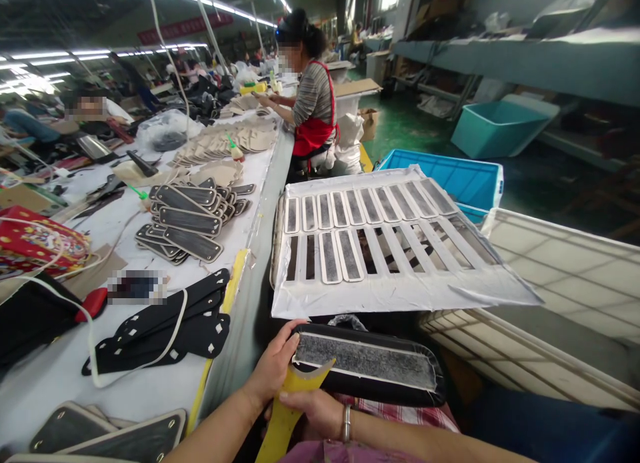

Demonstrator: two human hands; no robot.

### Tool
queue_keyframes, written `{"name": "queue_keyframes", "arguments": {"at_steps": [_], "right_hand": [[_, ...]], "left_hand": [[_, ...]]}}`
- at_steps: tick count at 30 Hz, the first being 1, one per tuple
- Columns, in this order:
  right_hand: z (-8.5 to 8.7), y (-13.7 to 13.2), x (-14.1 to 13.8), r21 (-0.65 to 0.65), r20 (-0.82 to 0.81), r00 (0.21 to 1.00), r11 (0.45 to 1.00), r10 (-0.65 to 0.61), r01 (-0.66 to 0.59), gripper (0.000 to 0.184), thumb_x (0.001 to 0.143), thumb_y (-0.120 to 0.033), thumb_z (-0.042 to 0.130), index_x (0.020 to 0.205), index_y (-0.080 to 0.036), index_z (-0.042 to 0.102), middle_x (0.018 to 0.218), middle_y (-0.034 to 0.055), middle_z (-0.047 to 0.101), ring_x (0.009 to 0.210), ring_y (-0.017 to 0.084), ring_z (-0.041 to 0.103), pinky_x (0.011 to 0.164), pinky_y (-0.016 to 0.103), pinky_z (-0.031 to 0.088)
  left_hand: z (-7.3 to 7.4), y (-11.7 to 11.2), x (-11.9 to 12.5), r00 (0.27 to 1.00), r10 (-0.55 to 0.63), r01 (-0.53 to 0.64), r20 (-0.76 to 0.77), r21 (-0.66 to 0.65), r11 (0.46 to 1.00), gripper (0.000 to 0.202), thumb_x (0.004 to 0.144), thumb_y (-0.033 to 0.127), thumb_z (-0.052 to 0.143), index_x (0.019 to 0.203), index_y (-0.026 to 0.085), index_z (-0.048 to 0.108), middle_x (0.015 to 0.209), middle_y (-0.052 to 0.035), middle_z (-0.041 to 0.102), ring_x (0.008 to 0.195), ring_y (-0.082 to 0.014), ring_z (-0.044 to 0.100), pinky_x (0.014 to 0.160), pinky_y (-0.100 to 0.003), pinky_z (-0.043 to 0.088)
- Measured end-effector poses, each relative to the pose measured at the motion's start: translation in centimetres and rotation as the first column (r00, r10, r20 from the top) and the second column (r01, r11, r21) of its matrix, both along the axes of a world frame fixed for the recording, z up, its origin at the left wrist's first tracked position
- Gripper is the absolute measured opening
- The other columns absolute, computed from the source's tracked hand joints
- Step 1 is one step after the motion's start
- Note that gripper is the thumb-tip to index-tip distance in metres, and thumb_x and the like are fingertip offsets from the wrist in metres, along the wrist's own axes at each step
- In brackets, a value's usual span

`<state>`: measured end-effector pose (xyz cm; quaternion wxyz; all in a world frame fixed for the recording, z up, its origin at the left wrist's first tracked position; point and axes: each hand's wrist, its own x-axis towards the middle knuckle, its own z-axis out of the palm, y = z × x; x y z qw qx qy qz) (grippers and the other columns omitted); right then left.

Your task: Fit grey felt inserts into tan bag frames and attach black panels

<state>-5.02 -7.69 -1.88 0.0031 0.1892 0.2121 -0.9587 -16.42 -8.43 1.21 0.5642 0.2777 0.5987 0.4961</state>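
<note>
A black padded oblong panel (420,391) with puckered edges rests over my lap. A grey felt-like strip (365,359) with a pale border lies along its top. My left hand (276,364) grips the left end of the panel, thumb on top and fingers partly hidden. Just below it, my right hand (317,409) is closed around a flat yellow scraper-like tool (293,396) with a curved, notched end. The tool's tip reaches the panel's lower left edge. Beyond my hands, a white-covered slotted board (320,301) carries more grey strips, and several slots show through.
On the left, a long worktable (150,383) holds black cut pieces (165,323), a pile of dark eyeleted panels (190,219) and a loose white cable (180,316). A cream crate (565,296) and blue bin (445,173) stand right. A co-worker (317,103) sits ahead.
</note>
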Motion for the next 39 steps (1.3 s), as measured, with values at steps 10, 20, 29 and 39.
{"name": "queue_keyframes", "arguments": {"at_steps": [10,20,29,39], "right_hand": [[-0.6,0.6,0.7,-0.054,-0.055,0.996,0.995,0.076,-0.079,0.037,0.068,-0.049,0.062,0.081,-0.014,0.067,0.063,0.0037,0.064,0.054,0.017,0.060,0.079,0.040,0.046],[-1.2,1.3,1.1,0.003,-0.069,0.995,0.998,0.067,-0.067,0.042,0.067,-0.052,0.063,0.077,-0.011,0.069,0.058,0.0043,0.061,0.051,0.016,0.056,0.074,0.035,0.048],[-2.0,1.9,1.0,-0.031,-0.046,0.996,0.996,0.081,-0.082,0.044,0.065,-0.053,0.065,0.079,-0.011,0.068,0.063,0.0050,0.063,0.052,0.015,0.055,0.076,0.035,0.046],[-2.7,2.4,1.3,0.001,-0.029,0.993,0.993,0.115,-0.115,0.036,0.058,-0.046,0.072,0.076,-0.015,0.071,0.067,0.0082,0.066,0.061,0.021,0.059,0.077,0.038,0.045]], "left_hand": [[0.1,0.3,-0.9,0.999,-0.025,0.027,0.033,-0.050,0.998,0.039,0.087,0.039,0.046,0.123,0.023,0.044,0.106,-0.0024,0.062,0.089,-0.0167,0.059,0.078,-0.026,0.044],[0.4,1.1,-0.1,0.989,0.010,-0.022,-0.150,-0.074,0.997,0.034,0.088,0.039,0.044,0.116,0.021,0.050,0.105,-0.0021,0.063,0.088,-0.0169,0.058,0.076,-0.025,0.045],[0.3,1.7,0.5,0.973,0.048,-0.071,-0.225,-0.093,0.993,0.035,0.088,0.039,0.042,0.117,0.021,0.049,0.109,-0.0034,0.061,0.094,-0.0191,0.057,0.079,-0.028,0.045],[-0.1,1.9,1.1,0.958,0.082,-0.113,-0.274,-0.100,0.989,0.035,0.088,0.041,0.039,0.115,0.021,0.049,0.107,-0.0039,0.060,0.090,-0.0187,0.057,0.079,-0.028,0.045]]}}
